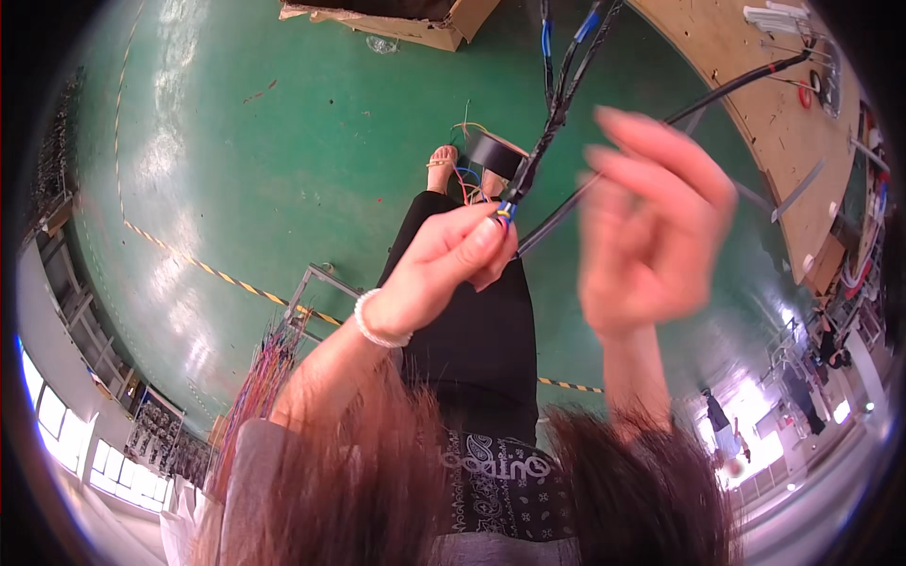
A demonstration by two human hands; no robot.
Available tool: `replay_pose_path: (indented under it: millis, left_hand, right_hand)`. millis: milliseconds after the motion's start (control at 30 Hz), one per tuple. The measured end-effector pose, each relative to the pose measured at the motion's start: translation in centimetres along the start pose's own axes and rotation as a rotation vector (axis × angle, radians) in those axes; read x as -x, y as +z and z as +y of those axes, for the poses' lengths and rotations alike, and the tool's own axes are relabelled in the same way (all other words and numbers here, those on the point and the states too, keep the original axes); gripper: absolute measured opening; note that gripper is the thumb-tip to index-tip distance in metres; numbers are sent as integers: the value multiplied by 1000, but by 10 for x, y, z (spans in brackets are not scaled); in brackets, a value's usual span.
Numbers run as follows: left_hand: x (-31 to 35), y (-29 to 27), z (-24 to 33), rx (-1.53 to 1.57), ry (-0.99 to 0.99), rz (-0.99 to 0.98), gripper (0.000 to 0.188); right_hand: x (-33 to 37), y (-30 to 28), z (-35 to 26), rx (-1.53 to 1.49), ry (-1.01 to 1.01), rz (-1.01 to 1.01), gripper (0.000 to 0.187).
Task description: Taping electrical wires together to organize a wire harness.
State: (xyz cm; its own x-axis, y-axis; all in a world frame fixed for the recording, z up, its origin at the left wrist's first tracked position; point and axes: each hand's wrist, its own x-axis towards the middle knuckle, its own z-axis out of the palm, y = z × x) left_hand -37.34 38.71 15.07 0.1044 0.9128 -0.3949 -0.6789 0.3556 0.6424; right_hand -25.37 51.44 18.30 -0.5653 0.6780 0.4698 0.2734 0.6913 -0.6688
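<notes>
My left hand, with a white beaded bracelet at its wrist, pinches a wire harness near its lower end. Blue and yellow wires show at the fingertips. Above them the harness is wrapped in black tape and splits into several branches toward the top. A roll of black tape hangs against the harness, just above my left hand. To the right, my right hand is raised in the air, blurred by motion. Its upper fingers are stretched out and apart, and nothing shows in them.
A wooden board at the upper right carries red-handled scissors and a black cable that runs down behind my right hand. An open cardboard box sits on the green floor at the top. A metal frame with bundled wires stands at left.
</notes>
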Motion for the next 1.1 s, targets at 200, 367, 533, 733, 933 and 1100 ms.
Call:
replay_pose_path:
  millis: [200,367,533,733,933,1100]
  left_hand:
    - [-3,-6,0,90,-118,-45,43]
    - [-7,-2,-2,212,-153,-81,43]
    - [-4,7,-2,54,-134,23,40]
    - [-4,35,-14,-1157,254,276,9]
    - [-7,54,-33,-1078,385,315,20]
    - [1,66,-19,-343,23,242,26]
  right_hand:
    - [49,18,25,-1032,718,-112,52]
    - [65,44,54,-1376,701,-324,68]
    - [69,29,38,-1184,694,-248,56]
    - [37,-47,-18,-369,423,-307,39]
    - [28,-33,-16,10,199,-374,20]
    - [41,-22,6,-847,856,2,35]
